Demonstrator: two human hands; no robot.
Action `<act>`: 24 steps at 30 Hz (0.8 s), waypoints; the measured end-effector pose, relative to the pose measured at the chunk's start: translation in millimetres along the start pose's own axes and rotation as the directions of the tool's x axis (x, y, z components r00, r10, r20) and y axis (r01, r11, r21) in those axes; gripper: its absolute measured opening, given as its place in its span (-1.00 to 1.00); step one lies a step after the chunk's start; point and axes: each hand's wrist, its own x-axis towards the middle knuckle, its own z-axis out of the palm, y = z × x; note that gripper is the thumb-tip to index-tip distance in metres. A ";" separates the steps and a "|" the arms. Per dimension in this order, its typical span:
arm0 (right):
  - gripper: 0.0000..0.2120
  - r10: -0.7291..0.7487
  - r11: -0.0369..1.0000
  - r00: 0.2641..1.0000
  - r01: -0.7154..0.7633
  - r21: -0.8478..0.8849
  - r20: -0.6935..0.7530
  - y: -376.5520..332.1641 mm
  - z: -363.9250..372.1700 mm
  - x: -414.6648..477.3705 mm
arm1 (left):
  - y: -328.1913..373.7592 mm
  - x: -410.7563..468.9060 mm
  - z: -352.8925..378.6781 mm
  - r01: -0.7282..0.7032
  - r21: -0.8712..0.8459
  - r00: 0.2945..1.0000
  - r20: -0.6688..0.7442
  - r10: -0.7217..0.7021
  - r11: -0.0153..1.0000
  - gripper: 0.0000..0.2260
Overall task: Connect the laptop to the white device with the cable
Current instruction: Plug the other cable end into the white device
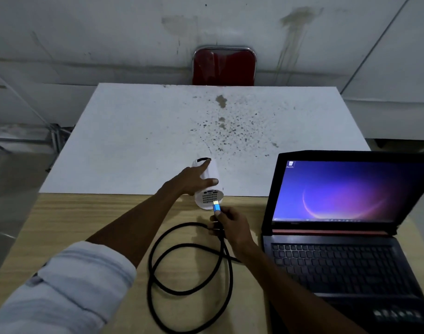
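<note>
A dim room is seen, with a wooden table (pixel 69 220) butted against a stained white board (pixel 146 131) and a red chair (pixel 224 66) beyond. The white device (pixel 209 186) lies on its side at the seam, steadied by the left hand (pixel 194 178), whose fingers are spread over its body. The blue plug (pixel 216 207) of the cable (pixel 189 292) is pinched in the right hand (pixel 230 226), its tip just at the ported rear face. A miss could be caused by a tilted or flipped plug, or the device could be pushed away if it is braced loosely. The laptop (pixel 345 227) stands open to the right, apparently not yet cabled.
</note>
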 end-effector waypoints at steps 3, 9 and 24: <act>-0.76 -0.004 1.000 1.000 0.004 0.027 0.018 -11.9 7.0 1.2 | 2.8 -4.7 -2.9 0.020 -0.069 1.000 0.016 -0.019 0.997 -0.23; -0.71 0.000 0.997 1.000 -0.002 0.081 0.015 -24.4 18.2 0.7 | 4.4 -5.7 -4.2 0.007 -0.076 1.000 0.031 -0.004 0.997 -0.22; -0.75 0.064 0.995 0.997 -0.061 0.073 -0.033 -37.9 34.9 6.3 | -0.7 -2.4 0.6 0.056 -0.154 0.998 0.038 -0.051 0.986 -0.22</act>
